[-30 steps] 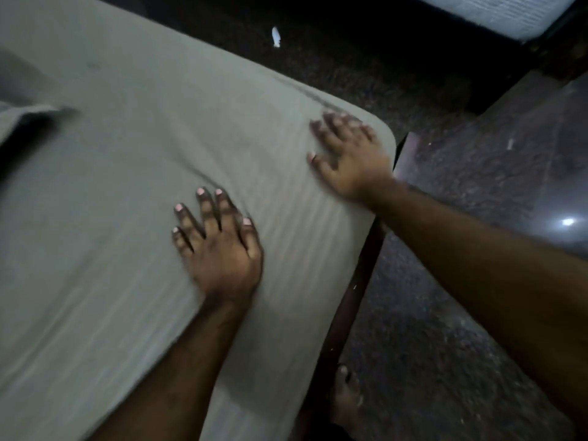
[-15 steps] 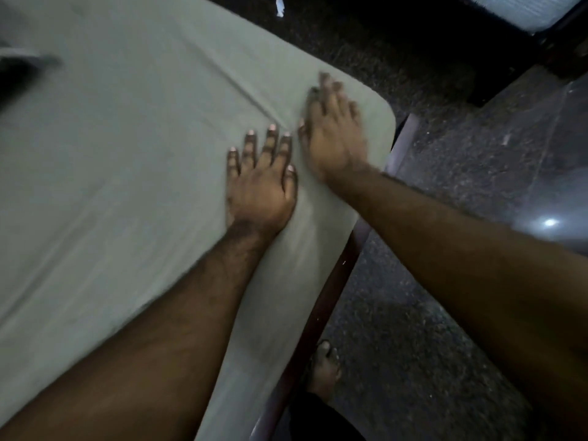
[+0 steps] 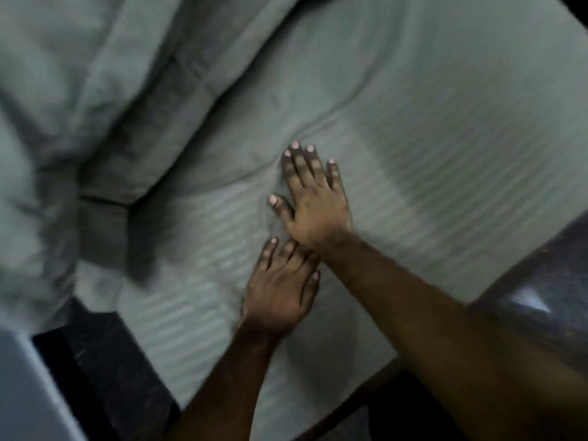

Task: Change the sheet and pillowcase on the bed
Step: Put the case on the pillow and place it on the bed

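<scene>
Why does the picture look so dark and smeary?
Head view: the room is dim, so colours look grey; the bunched bedding at the left is blurred, the hands, left hand and right hand, on the striped sheet show clearer; a bright glare spot sits at the right edge.

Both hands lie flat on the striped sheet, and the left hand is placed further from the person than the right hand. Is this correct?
Not quite. The head view shows both hands flat on the striped sheet, but the right hand is the farther one. The left hand lies nearer the person, its fingertips partly under the right wrist.
</scene>
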Motion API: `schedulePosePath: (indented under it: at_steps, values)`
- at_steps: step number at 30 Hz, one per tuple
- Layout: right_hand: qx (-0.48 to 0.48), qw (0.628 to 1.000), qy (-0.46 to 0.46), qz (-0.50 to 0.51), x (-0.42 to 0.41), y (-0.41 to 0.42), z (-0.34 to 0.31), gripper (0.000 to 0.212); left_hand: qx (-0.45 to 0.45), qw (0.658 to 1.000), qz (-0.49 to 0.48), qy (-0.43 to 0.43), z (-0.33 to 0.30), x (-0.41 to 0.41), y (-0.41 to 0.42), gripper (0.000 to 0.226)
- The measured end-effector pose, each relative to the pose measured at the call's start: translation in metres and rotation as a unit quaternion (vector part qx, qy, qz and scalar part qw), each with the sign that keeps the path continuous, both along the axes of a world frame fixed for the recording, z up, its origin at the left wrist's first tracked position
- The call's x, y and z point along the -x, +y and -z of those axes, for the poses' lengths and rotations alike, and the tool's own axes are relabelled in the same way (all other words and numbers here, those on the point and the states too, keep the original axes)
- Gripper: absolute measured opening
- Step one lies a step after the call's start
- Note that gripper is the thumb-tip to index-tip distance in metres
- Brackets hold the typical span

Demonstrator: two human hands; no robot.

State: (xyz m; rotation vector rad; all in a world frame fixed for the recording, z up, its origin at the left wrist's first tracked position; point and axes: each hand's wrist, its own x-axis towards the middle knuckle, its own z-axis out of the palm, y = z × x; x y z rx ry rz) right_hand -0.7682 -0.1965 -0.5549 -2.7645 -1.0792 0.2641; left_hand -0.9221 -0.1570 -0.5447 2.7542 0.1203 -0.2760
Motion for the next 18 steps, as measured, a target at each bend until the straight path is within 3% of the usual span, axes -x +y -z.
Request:
schedulePosePath:
  at_steps: [3, 6, 9, 11, 13, 15, 18]
  values:
    - [-0.011, 0.998, 0.023, -0.064, 0.069, 0.064, -0.005, 0.079, -0.011, 0.992, -0.124, 0.018, -0.003, 0.062, 0.025, 0.044]
    - [-0.002, 0.985, 0.045, -0.166, 0.131, 0.125, -0.011, 0.073, -0.012, 0.96, -0.269, 0.078, -0.007, 0.112, 0.032, 0.056]
    - [-0.049, 0.955, 0.066, -0.287, 0.173, 0.158, -0.019, 0.047, 0.002, 0.938, -0.333, 0.092, -0.01, 0.148, 0.036, 0.059]
    - [-0.058, 0.944, 0.075, -0.317, 0.181, 0.161, -0.024, 0.045, -0.001, 0.933, -0.353, 0.067, -0.015, 0.164, 0.045, 0.058]
    - [-0.057, 0.953, 0.088, -0.283, 0.17, 0.163, -0.03, 0.044, 0.004, 0.93, -0.364, 0.047, -0.019, 0.174, 0.059, 0.063]
    - [-0.043, 0.986, 0.063, -0.149, 0.144, 0.162, -0.028, 0.039, 0.01, 0.925, -0.378, 0.035, -0.018, 0.179, 0.077, 0.069]
    - [0.009, 1.0, -0.007, -0.003, 0.105, 0.155, -0.015, 0.063, 0.021, 0.908, -0.418, -0.008, -0.001, 0.172, 0.113, 0.059]
